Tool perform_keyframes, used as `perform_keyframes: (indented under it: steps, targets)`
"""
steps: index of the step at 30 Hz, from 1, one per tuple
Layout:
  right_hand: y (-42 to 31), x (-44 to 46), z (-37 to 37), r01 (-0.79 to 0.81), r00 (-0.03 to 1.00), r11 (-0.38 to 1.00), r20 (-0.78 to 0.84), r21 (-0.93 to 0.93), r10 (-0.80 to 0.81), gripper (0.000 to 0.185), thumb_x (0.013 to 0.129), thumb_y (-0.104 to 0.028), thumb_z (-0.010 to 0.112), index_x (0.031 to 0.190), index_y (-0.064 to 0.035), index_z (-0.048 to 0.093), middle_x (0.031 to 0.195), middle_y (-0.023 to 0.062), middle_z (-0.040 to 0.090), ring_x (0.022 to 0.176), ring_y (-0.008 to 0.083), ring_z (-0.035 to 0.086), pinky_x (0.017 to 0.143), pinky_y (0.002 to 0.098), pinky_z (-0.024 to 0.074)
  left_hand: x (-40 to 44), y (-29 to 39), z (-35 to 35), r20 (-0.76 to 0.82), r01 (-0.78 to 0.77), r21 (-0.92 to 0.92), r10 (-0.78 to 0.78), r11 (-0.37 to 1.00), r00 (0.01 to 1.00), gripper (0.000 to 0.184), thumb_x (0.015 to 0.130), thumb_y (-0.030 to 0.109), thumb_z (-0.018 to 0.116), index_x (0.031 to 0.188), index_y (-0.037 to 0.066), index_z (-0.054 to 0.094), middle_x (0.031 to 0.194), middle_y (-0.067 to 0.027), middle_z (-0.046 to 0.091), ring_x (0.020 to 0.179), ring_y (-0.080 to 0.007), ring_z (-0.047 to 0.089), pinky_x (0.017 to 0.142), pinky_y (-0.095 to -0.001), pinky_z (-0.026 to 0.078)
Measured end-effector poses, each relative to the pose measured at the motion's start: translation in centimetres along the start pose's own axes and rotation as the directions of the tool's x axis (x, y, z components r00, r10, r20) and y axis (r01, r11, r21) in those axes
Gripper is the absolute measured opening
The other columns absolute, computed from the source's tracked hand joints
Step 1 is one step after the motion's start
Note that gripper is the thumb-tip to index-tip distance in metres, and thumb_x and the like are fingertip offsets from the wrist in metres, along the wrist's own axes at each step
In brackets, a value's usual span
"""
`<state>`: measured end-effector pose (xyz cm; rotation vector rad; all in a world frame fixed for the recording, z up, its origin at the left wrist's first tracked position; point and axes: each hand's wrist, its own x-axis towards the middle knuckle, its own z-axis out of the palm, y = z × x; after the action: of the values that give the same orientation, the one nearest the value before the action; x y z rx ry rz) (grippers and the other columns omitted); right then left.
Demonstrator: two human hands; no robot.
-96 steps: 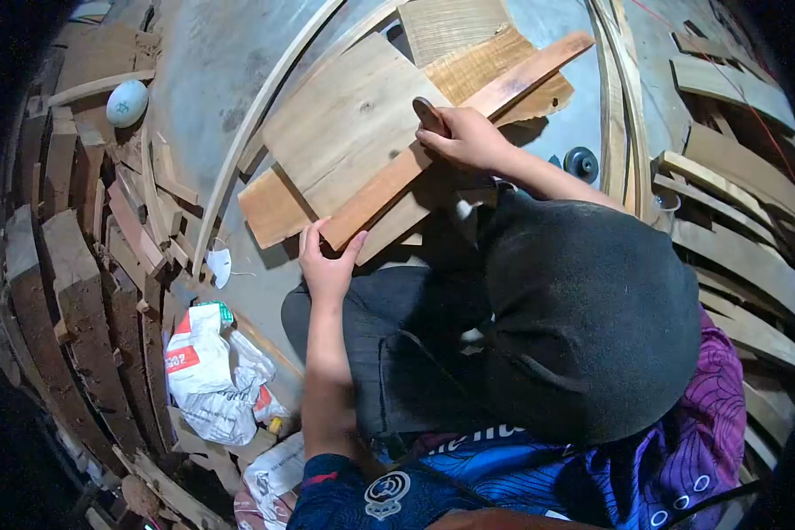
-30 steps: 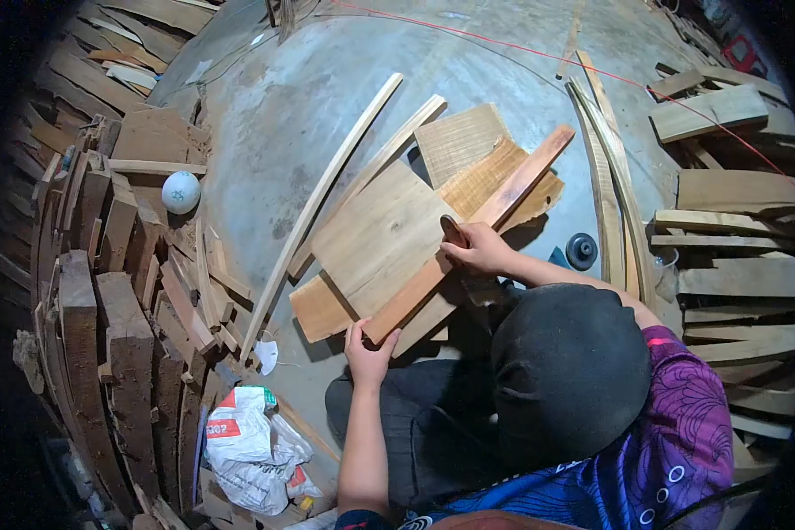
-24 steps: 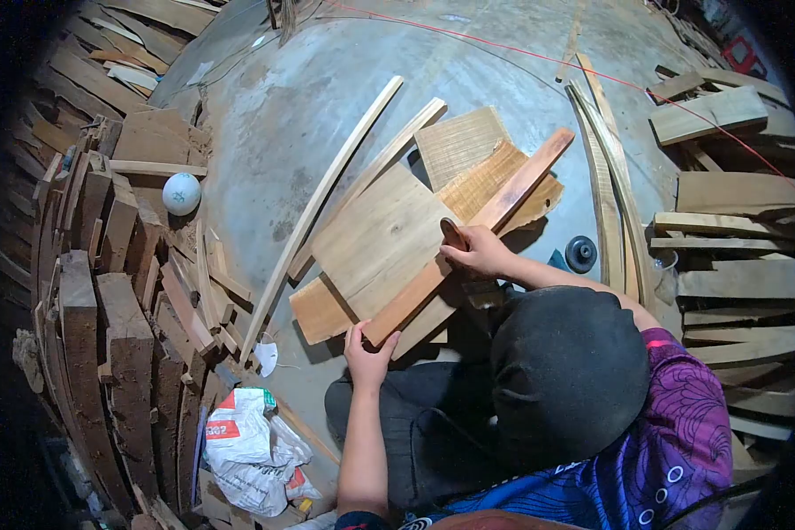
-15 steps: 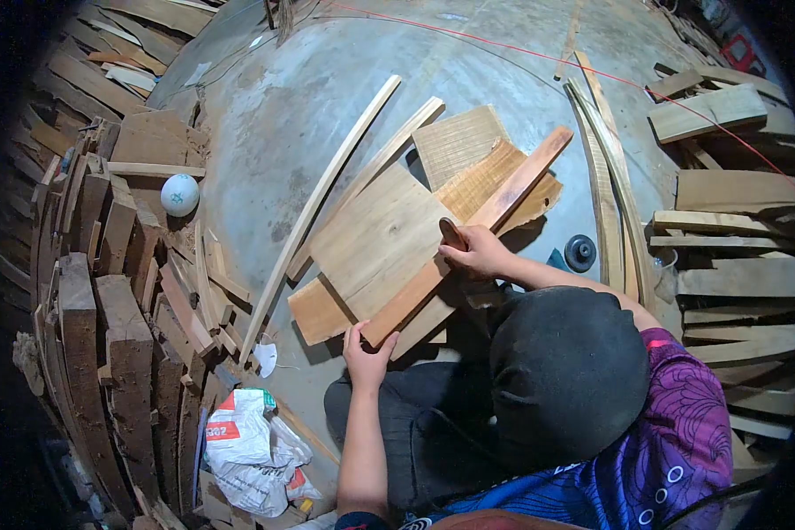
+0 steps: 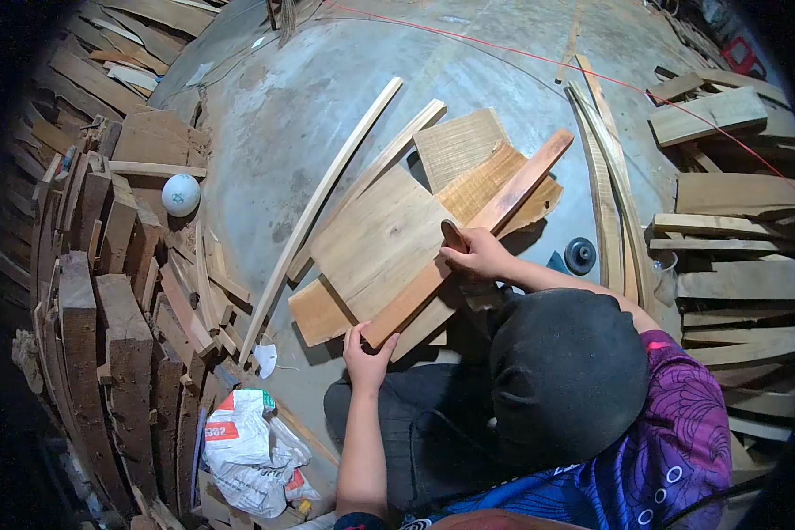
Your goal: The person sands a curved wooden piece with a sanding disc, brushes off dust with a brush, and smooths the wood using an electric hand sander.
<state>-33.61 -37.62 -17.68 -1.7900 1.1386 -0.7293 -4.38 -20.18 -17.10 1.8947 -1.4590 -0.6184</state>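
A long reddish wooden strip (image 5: 517, 190) lies diagonally over wide, flat boards on the floor. My left hand (image 5: 368, 360) grips its near end, thumb and fingers on opposite edges. My right hand (image 5: 484, 253) is closed around a dark brown tool handle (image 5: 453, 235) at the strip's middle; the rest of that tool is hidden by the hand. Beneath the strip are a pale square board (image 5: 380, 234), a grained board (image 5: 459, 146) and an orange-brown board (image 5: 320, 311).
Rough timber slabs (image 5: 79, 353) are stacked at left, with a white ball (image 5: 180, 195) near them. A white plastic sack (image 5: 254, 455) and a white mask (image 5: 265, 358) lie nearer. Long strips (image 5: 605, 190), a round black object (image 5: 580, 255) and more planks (image 5: 733, 278) are at right.
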Motion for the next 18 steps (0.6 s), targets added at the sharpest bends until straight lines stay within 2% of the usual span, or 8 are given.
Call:
perform_keyframes:
  steps: [6,11,13,14,15,16,17,18]
  targets:
    - [0.3,0.0,0.1,-0.001,1.000,0.999,0.002,0.034,0.001,0.038,0.095,-0.037,0.068,0.091,0.0006,0.064,0.069,0.0175,0.061,0.064,0.0301,0.061,0.064,0.0426,0.0483,0.0,0.1,-0.1,0.000,-0.011,0.020,0.011,1.000,1.000,0.057,0.076,0.030,0.092,0.116,0.000,0.064,0.110,-0.0142,0.065,0.103,-0.0286,0.064,0.091,-0.0390,0.052]
    - [1.0,0.1,0.4,0.002,1.000,0.999,0.003,0.054,-0.002,0.039,0.095,-0.037,0.068,0.089,0.0013,0.064,0.070,0.0175,0.061,0.064,0.0305,0.061,0.064,0.0427,0.0481,0.0,-0.2,0.1,0.003,-0.007,-0.002,0.007,1.000,1.000,0.056,0.076,0.027,0.092,0.115,0.000,0.064,0.110,-0.0135,0.064,0.102,-0.0258,0.065,0.089,-0.0372,0.053]
    - [0.9,0.2,0.2,-0.007,1.000,0.999,0.016,-0.032,0.008,0.040,0.096,-0.037,0.067,0.088,0.0016,0.064,0.070,0.0169,0.062,0.065,0.0282,0.062,0.064,0.0419,0.0482,0.0,-0.6,0.2,0.009,-0.018,0.013,0.017,1.000,1.000,0.056,0.076,0.026,0.092,0.116,0.001,0.063,0.111,-0.0132,0.063,0.101,-0.0255,0.065,0.088,-0.0370,0.054]
    - [0.8,0.2,0.2,-0.007,1.000,0.999,0.017,-0.032,0.007,0.040,0.096,-0.037,0.067,0.088,0.0016,0.064,0.070,0.0169,0.062,0.065,0.0282,0.062,0.064,0.0419,0.0482,0.0,-0.8,0.2,0.014,-0.028,0.028,0.028,0.999,1.000,0.056,0.076,0.025,0.092,0.117,0.001,0.063,0.113,-0.0128,0.063,0.101,-0.0252,0.066,0.087,-0.0368,0.054]
    - [0.3,0.1,0.0,-0.048,0.999,0.998,0.022,0.041,0.047,0.035,0.096,-0.032,0.069,0.088,0.0009,0.064,0.069,0.0125,0.064,0.064,0.0227,0.062,0.064,0.0376,0.0494,-0.1,-1.0,0.1,0.013,-0.028,0.028,0.027,0.999,1.000,0.056,0.076,0.025,0.092,0.117,0.001,0.063,0.113,-0.0128,0.063,0.101,-0.0252,0.066,0.087,-0.0368,0.054]
    - [-0.6,0.1,-0.3,-0.087,0.996,0.990,0.030,0.113,0.084,0.030,0.096,-0.028,0.072,0.087,0.0002,0.065,0.069,0.0082,0.066,0.064,0.0172,0.062,0.064,0.0332,0.0505,-0.3,-1.2,0.0,0.030,0.014,-0.017,-0.014,1.000,0.999,0.060,0.077,0.027,0.091,0.123,0.002,0.061,0.120,-0.0128,0.061,0.107,-0.0260,0.064,0.090,-0.0387,0.053]
    - [-1.5,-0.2,-1.4,-0.030,1.000,0.987,-0.002,0.156,0.031,0.024,0.096,-0.024,0.070,0.093,-0.0006,0.066,0.074,0.0077,0.066,0.069,0.0174,0.063,0.066,0.0337,0.0515,-0.2,-1.2,0.2,0.044,0.057,-0.067,-0.054,0.996,0.998,0.065,0.078,0.029,0.090,0.130,0.004,0.058,0.126,-0.0129,0.059,0.113,-0.0269,0.062,0.093,-0.0406,0.052]
    - [-3.0,-0.3,-3.1,0.033,0.999,0.981,-0.030,0.192,-0.028,0.019,0.097,-0.020,0.069,0.100,-0.0014,0.066,0.079,0.0073,0.067,0.073,0.0176,0.065,0.068,0.0342,0.0525,0.0,0.2,-0.7,-0.053,-0.049,-0.042,0.047,0.998,0.998,0.071,0.081,0.032,0.088,0.137,0.004,0.054,0.132,-0.0132,0.056,0.121,-0.0276,0.058,0.098,-0.0429,0.049]
